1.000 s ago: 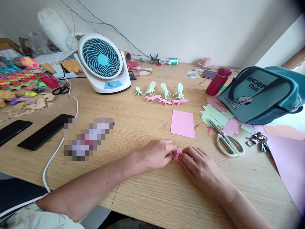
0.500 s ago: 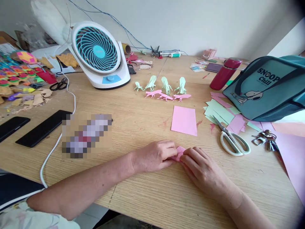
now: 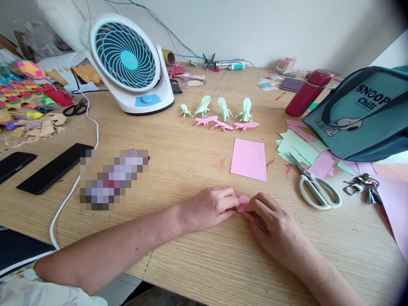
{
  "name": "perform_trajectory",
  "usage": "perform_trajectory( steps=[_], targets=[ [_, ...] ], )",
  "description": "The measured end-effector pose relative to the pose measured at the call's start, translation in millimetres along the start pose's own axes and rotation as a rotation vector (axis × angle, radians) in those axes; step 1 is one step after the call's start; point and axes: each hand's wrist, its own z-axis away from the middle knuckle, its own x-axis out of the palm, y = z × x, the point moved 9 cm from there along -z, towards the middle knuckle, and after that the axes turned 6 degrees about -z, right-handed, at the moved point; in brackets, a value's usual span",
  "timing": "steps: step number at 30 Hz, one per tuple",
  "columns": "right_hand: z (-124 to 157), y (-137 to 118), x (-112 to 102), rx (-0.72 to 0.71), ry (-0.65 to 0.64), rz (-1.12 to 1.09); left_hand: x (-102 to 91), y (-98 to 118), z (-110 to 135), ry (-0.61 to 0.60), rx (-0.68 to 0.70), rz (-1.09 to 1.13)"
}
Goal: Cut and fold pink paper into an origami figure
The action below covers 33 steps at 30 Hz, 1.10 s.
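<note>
A small folded pink paper piece (image 3: 242,203) lies on the wooden table (image 3: 204,263) between my two hands. My left hand (image 3: 208,207) pinches its left side with curled fingers. My right hand (image 3: 270,225) presses and pinches it from the right, and most of the piece is hidden under the fingers. A flat pink paper sheet (image 3: 249,158) lies just beyond the hands. Farther back stand several green folded paper figures (image 3: 223,109) with pink folded figures (image 3: 225,125) in front of them.
White-handled scissors (image 3: 314,189), paper scraps (image 3: 301,148), keys (image 3: 361,185), a teal bag (image 3: 360,114) and a red bottle (image 3: 307,91) sit on the right. A fan (image 3: 127,63) stands at the back left with a white cable (image 3: 72,187). Two dark phones (image 3: 52,168) lie on the left.
Both hands stay on the pink piece with only small finger movements. The view has tilted down and shifted slightly, so the objects sit higher and farther right in the frame.
</note>
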Motion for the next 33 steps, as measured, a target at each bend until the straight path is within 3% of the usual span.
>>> perform_trajectory(
  steps=[9, 20, 33],
  targets=[
    [-4, 8, -2, 0.085, 0.047, -0.034, -1.8, -1, -3, 0.013, -0.054, 0.065],
    [-4, 14, 1, 0.127, 0.064, 0.007, 1.9, 2, -7, -0.033, -0.059, -0.029],
    [-7, 8, -2, 0.082, 0.100, 0.046, 8.2, 2, -8, -0.102, -0.035, -0.150]
  ],
)
